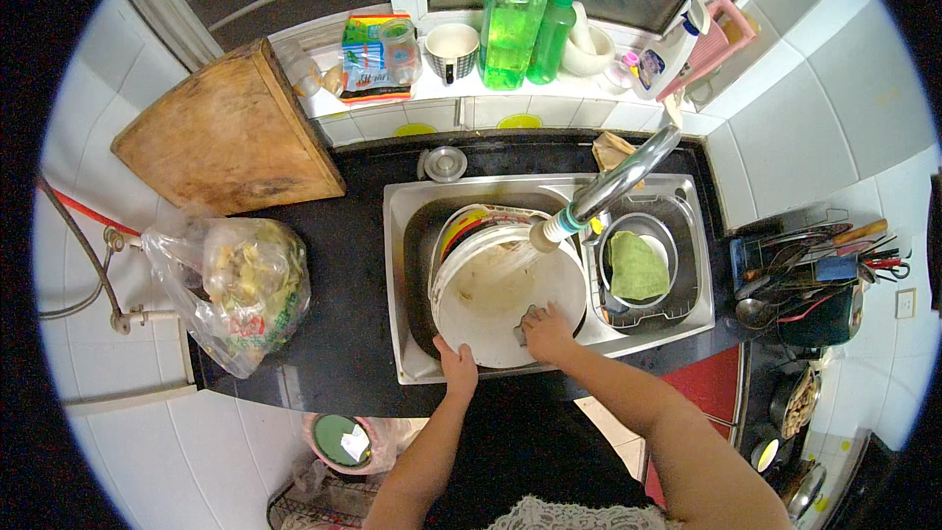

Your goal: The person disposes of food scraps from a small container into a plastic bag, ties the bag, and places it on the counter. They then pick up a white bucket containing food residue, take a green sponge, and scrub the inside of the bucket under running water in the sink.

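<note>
A white round plastic vessel (486, 324) lies tilted in the left basin of the steel sink (394, 294). My left hand (458, 368) grips its near left rim, thumb on the inner side. Inside, toward the right, my right hand (550, 335) presses a grey scrubbing pad or cloth (527, 324) against the white surface. Water streams onto that surface from the chrome faucet (611, 188). Brownish marks show on the upper part. Behind it is a rim with a yellow, red and black print (471, 219); I cannot tell whether this belongs to the same vessel.
The right basin holds a wire rack (692, 276) and a metal bowl (634, 224) with a green cloth (636, 265). A bagged vegetable (254, 272) and wooden board (228, 132) stand left. Green pump bottles (511, 29) line the sill. Utensils (809, 265) crowd the right.
</note>
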`<state>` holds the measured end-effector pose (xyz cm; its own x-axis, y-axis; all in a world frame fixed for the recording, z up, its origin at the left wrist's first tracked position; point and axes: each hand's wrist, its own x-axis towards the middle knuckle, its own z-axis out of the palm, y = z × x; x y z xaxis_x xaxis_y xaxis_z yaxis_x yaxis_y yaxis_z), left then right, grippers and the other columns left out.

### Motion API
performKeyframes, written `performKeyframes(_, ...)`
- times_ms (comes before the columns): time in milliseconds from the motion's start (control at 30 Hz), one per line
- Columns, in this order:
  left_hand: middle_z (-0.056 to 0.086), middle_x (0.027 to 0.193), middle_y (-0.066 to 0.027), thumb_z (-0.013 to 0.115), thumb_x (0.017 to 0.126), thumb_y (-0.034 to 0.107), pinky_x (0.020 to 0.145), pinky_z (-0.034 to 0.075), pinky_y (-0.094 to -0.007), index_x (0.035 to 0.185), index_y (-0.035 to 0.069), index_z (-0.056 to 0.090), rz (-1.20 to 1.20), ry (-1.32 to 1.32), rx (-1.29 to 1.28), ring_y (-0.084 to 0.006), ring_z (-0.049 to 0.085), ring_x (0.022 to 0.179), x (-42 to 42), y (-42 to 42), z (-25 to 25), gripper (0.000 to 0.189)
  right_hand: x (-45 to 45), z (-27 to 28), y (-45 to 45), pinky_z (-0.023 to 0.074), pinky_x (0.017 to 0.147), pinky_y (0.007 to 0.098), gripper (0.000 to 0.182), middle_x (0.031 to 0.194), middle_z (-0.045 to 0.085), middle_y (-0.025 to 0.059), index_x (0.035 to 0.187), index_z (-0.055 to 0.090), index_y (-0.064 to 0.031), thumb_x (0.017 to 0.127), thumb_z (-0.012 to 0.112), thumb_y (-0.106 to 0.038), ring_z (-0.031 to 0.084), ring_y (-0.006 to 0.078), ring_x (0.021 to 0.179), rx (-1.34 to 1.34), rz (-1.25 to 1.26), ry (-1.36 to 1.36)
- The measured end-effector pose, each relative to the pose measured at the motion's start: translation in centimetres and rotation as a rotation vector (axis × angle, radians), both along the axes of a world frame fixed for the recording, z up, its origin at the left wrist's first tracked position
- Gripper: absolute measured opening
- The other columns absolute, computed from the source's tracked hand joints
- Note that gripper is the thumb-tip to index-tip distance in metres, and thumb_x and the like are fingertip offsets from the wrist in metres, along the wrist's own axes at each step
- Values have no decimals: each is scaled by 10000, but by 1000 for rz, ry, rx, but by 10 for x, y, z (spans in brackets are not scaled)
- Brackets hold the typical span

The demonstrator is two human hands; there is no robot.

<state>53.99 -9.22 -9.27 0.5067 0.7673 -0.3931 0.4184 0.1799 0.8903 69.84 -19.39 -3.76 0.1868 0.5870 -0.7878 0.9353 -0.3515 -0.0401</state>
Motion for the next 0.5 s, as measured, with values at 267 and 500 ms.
performKeyframes(267, 460, 1186, -247, 470, 921, 253, 924, 371, -386, 1217, -51, 278, -66, -86, -44, -334, 488, 1068, 2, 6, 9, 466, -68, -25, 8, 285, 1021, 548, 461, 1419, 346, 77, 1329, 387, -115, 886, 451, -225, 363, 246, 1287, 544, -375, 307)
performKeyframes(500, 407, 1266, -219, 432, 947, 319, 974, 322, -361, 1243, -35, 265, 53, -110, -187, -302, 430, 1139, 3, 6, 0, 490, -21, 21, -28, 335, 985, 520, 436, 1281, 509, 61, 1244, 488, -106, 812, 502, -168, 466, 213, 1198, 261, -118, 60)
